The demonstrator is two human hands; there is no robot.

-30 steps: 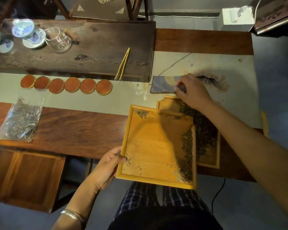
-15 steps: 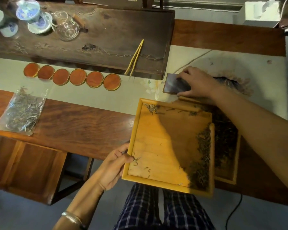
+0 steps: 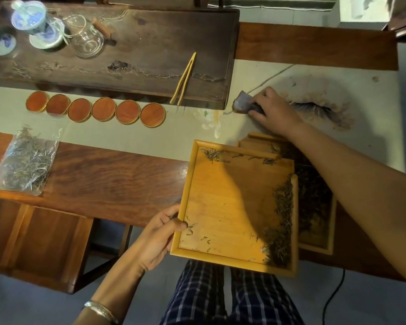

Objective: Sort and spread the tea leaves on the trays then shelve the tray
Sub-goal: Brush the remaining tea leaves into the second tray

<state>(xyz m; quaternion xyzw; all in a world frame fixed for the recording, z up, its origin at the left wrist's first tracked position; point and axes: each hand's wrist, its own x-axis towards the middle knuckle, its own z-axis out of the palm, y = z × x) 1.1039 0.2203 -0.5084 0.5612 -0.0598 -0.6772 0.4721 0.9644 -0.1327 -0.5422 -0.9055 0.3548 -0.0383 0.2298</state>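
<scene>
Left hand [image 3: 158, 240] grips the near-left edge of the upper tray [image 3: 223, 207], thumb over the rim, fingers under; silver bangle [image 3: 101, 310] on that wrist. Upper tray juts past the table's near edge over the person's lap, overlapping the lower tray [image 3: 324, 245] on its right side. Tea leaves [image 3: 279, 221] banked along the upper tray's right rim, a small clump at its far-left corner, scattered bits near the thumb. Lower tray lies at the table's near-right edge and carries a dark bed of leaves, partly hidden by the forearm.

Right hand [image 3: 271, 111] reaches beyond both trays, fingers curled around a dark folded cloth [image 3: 243, 105] on the pale table runner [image 3: 127, 134], next to a dark painted mark.

Left of the cloth: bamboo tongs [image 3: 184, 80] on the right end of the dark tea board [image 3: 150, 48]; six round coasters [image 3: 94, 110] in a row along its near side. Glass pitcher [image 3: 87, 39] and blue-white lidded cup [image 3: 39, 22] at the board's far-left corner. Clear bag of leaves [image 3: 26, 163] at the table's near-left edge.
</scene>
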